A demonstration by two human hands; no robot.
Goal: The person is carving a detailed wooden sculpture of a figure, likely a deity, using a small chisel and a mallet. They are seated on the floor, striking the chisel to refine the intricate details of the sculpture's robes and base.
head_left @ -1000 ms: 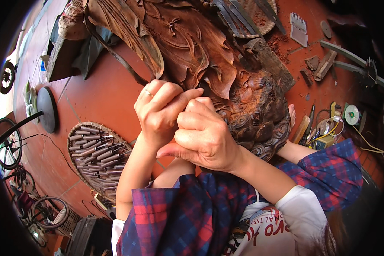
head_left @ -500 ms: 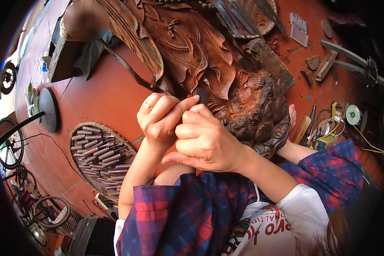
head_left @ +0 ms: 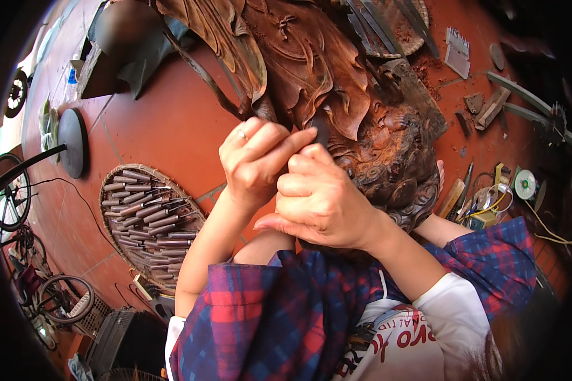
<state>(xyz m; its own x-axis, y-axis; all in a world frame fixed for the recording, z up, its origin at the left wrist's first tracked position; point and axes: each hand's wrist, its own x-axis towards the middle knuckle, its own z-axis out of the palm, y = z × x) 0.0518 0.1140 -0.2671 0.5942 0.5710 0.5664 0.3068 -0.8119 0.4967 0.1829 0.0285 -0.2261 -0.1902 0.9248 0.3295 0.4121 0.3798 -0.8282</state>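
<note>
A large carved wooden statue (head_left: pixel 292 70) with flowing robe folds lies in front of me. Its darker, lumpy carved base (head_left: pixel 388 165) is beside my right hand. My left hand (head_left: pixel 254 159) is closed, wears a ring, and has its forefinger stretched toward the lower robe edge. Close against it, my right hand (head_left: pixel 324 200) is closed with the thumb pointing left. A small dark grey patch (head_left: pixel 321 133) shows just beyond the fingertips; whether it is a held piece or part of the carving is unclear. The fingers hide whatever they grip.
An oval woven basket (head_left: pixel 111 235) of several wooden-handled carving tools (head_left: pixel 156 213) sits at the left on the red tiled floor (head_left: pixel 165 133). Flat files (head_left: pixel 375 25) lie at the top. Wood blocks (head_left: pixel 491 108), a brush (head_left: pixel 457 54) and a round-dial scale (head_left: pixel 525 184) are at the right.
The statue, basket and floor have shifted slightly in view, as my head moved. Both hands sit a little higher and farther right in the picture, still closed together at the robe edge.
</note>
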